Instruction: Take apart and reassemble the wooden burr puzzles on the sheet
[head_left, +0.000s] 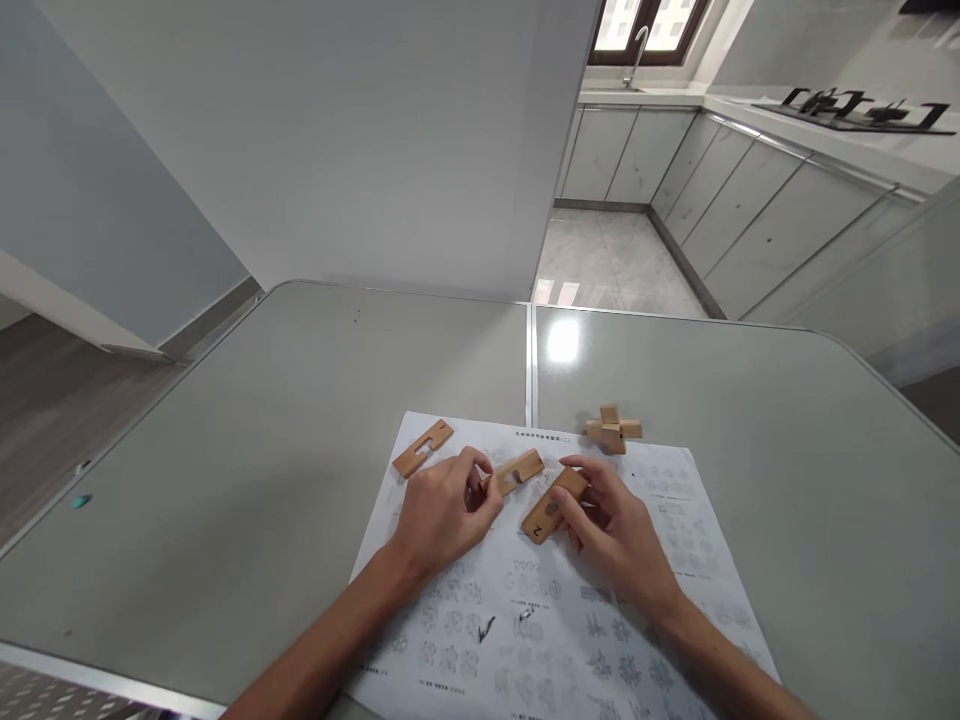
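Observation:
My left hand (446, 508) is closed, with thumb and fingertips pinching the near end of a notched wooden puzzle piece (529, 465). My right hand (611, 520) grips a wooden puzzle piece marked 2 (541, 519), its thumb lying across the upper face; something of wood shows beneath that piece, mostly hidden by the fingers. Left of my left hand, another notched wooden puzzle piece marked 1 (409, 459) lies on the printed sheet (465, 600). An assembled cross-shaped wooden puzzle (613, 432) sits at the sheet's far edge, beyond my right hand.
The sheet carries rows of small puzzle drawings and two dark marks near its middle. It lies on a grey table (262, 480) with a metal seam (531, 370). A small teal bit (81, 501) is at the left edge. A white wall (390, 150) stands behind.

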